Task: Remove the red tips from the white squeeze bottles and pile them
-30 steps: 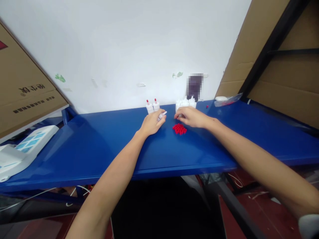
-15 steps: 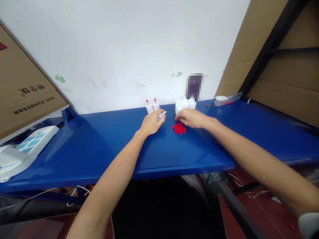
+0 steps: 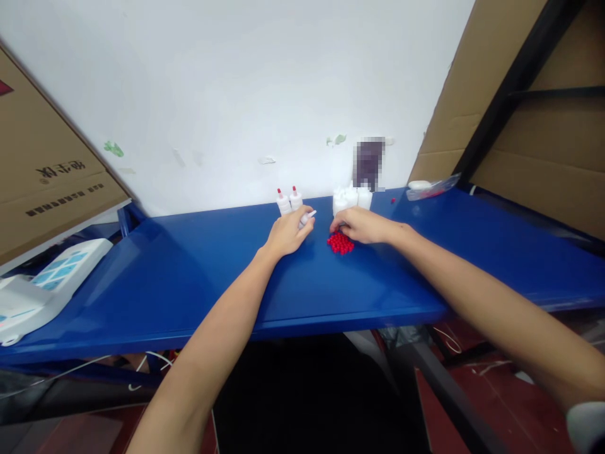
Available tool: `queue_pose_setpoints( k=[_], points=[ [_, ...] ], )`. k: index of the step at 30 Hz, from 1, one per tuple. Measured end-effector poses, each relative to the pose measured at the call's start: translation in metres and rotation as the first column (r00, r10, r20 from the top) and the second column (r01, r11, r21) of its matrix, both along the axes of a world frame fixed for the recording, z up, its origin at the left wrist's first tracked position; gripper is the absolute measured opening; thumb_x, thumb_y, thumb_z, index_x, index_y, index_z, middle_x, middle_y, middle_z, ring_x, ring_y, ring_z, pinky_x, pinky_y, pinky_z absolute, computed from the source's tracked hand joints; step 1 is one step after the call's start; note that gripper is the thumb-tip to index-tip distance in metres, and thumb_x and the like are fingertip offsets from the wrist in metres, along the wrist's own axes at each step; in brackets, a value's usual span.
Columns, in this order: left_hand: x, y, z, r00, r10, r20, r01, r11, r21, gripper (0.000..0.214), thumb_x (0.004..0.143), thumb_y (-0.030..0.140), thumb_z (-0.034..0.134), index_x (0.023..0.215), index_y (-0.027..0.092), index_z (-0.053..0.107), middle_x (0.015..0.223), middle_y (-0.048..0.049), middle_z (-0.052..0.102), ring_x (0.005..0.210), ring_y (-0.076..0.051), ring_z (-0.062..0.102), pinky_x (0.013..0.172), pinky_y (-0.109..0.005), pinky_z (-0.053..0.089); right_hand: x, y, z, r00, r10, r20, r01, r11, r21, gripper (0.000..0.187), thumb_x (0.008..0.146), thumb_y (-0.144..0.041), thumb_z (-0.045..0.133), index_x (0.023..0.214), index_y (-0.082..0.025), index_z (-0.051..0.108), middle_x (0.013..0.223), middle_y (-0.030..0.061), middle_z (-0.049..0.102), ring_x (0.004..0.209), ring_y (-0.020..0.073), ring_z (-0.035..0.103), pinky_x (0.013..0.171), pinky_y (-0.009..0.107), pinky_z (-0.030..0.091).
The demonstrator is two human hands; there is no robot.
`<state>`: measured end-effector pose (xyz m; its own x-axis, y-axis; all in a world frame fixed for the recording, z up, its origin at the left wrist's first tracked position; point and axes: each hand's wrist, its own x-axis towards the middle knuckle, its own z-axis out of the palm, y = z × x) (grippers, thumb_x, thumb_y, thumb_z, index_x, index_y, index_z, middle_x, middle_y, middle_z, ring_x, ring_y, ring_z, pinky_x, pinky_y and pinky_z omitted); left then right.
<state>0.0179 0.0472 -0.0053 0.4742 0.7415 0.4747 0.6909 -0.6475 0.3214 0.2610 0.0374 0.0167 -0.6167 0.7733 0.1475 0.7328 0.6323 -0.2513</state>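
Note:
My left hand (image 3: 289, 232) is wrapped round a white squeeze bottle (image 3: 306, 218), whose bare pointed nozzle tilts up to the right. Just behind that hand stand two white bottles (image 3: 289, 200) with red tips on their nozzles. My right hand (image 3: 355, 223) hovers at the back edge of a pile of small red caps (image 3: 341, 243), fingers bent and drawn together. Whether a cap sits between those fingertips is hidden. Several white bottles (image 3: 348, 199) without red tips stand close together behind my right hand, partly covered by it.
The blue table (image 3: 208, 277) runs along a white wall. A lone red cap (image 3: 393, 200) and a clear plastic bag (image 3: 433, 188) lie at the back right. A white device with blue panels (image 3: 57, 277) stands at the left edge, near a cardboard box (image 3: 51, 151).
My right hand has shifted very slightly left at the back of the red pile. My left hand and its bottle look unmoved.

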Motion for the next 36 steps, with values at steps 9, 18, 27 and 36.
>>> queue_pose_setpoints(
  k=[9,18,27,36],
  points=[
    [0.0006,-0.0010,0.0003,1.000,0.002,-0.002,-0.002,1.000,-0.007,0.041,0.101,0.044,0.043,0.129,0.022,0.061,0.112,-0.0088,0.074,0.096,-0.027,0.070,0.088,-0.037,0.052,0.0001,-0.0004,0.0022,1.000,0.004,-0.002,-0.004,1.000,-0.016,0.047,0.075,0.002,0.047,0.105,-0.017,0.078,0.105,0.0071,0.079,0.092,0.0202,0.071,0.086,0.032,0.053],
    [0.0004,-0.0006,0.0005,1.000,0.002,0.000,-0.002,1.000,-0.008,0.041,0.100,0.045,0.043,0.129,0.022,0.061,0.111,-0.0090,0.074,0.095,-0.027,0.069,0.088,-0.038,0.052,0.0024,0.0021,-0.0007,1.000,-0.003,-0.012,0.003,1.000,-0.009,0.047,0.074,-0.001,0.048,0.106,-0.018,0.077,0.101,0.0063,0.079,0.088,0.0196,0.071,0.082,0.032,0.052],
    [0.0006,0.0004,-0.0001,1.000,0.007,-0.004,-0.007,1.000,-0.009,0.042,0.100,0.045,0.043,0.130,0.022,0.061,0.113,-0.0095,0.074,0.098,-0.027,0.070,0.089,-0.038,0.052,-0.0019,-0.0029,0.0020,1.000,0.008,-0.015,-0.008,1.000,-0.001,0.044,0.076,-0.002,0.047,0.103,-0.019,0.077,0.094,0.0052,0.078,0.081,0.0179,0.069,0.076,0.030,0.050],
    [0.0008,-0.0005,0.0003,1.000,0.007,-0.009,-0.007,1.000,-0.004,0.041,0.100,0.045,0.043,0.130,0.022,0.061,0.114,-0.0091,0.074,0.098,-0.027,0.070,0.088,-0.038,0.052,-0.0018,-0.0050,0.0031,0.999,0.009,-0.039,-0.007,0.999,0.037,0.037,0.080,-0.008,0.050,0.102,-0.019,0.076,0.103,0.0074,0.077,0.092,0.0209,0.069,0.085,0.034,0.050]
  ],
)
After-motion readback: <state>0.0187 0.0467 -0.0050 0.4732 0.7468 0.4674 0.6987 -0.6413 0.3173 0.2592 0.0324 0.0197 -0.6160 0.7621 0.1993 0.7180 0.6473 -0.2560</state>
